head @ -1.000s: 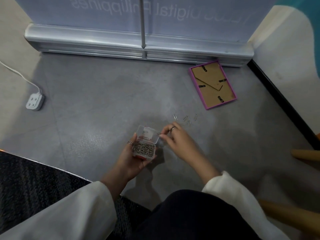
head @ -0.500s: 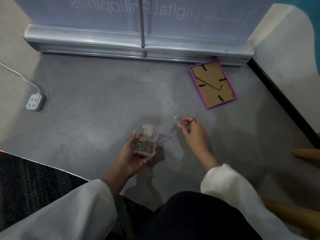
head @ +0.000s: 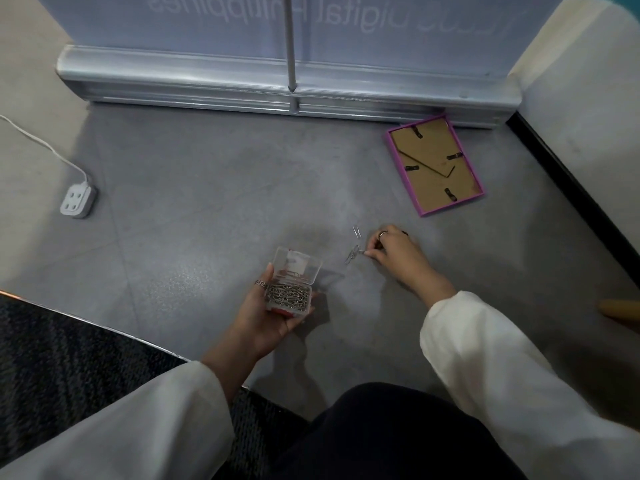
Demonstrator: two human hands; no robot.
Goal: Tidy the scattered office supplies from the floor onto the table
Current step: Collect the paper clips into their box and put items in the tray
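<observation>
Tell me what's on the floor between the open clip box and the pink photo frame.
In the head view, loose paper clips and the right hand pinching some lie between the clip box, held by the left hand, and the photo frame.

This looks like an office or exhibition corner. Across the top of the frame stands a roll-up banner (head: 346, 26) with mirrored lettering, set in its long aluminium base (head: 287, 88) on a grey tiled floor (head: 207, 188). A white power strip (head: 78, 201) with its cable lies at the left edge, dark carpet (head: 69, 358) begins at lower left, and a purple picture frame (head: 434, 165) lies face down at upper right, beside a pale wall with black skirting (head: 568, 181).
</observation>
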